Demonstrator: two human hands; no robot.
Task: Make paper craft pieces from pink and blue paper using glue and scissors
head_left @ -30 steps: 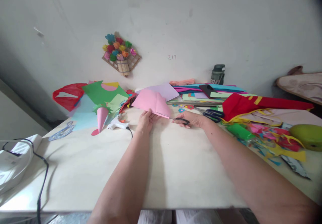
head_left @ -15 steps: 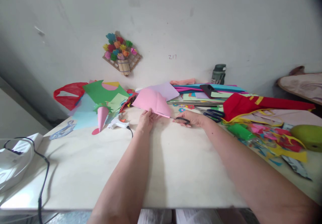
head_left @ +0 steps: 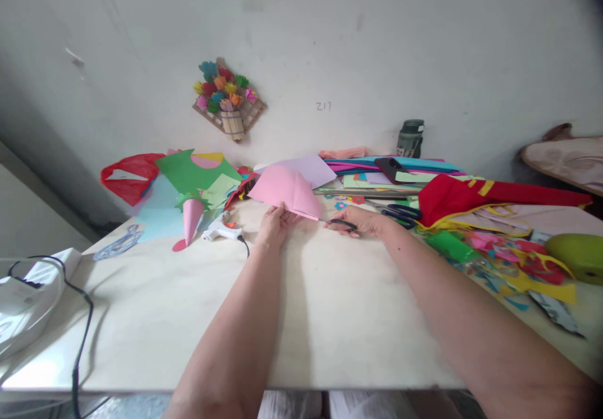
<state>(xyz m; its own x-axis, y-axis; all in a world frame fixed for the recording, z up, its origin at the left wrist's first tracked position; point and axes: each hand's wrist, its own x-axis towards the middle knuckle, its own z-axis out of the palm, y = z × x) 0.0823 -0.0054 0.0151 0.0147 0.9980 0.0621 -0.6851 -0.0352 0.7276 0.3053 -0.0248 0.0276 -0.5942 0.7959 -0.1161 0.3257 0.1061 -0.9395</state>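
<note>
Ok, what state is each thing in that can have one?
Pink paper sheet: bent, pinched by left hand
Black-handled scissors: in right hand, blades at sheet's edge
Dark blue-handled scissors: lying unheld
White plastic glue gun: unheld; can't tell if hot
Dark green bottle: upright, lidded
Pink paper cone: rolled, green-fringed

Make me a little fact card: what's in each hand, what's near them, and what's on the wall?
Left hand: holding pink paper
Right hand: holding black-handled scissors, blades at the paper's near edge
Near left hand: white glue gun, pink cone
Near right hand: blue-handled scissors
On wall: colourful flower decoration, small writing
</note>
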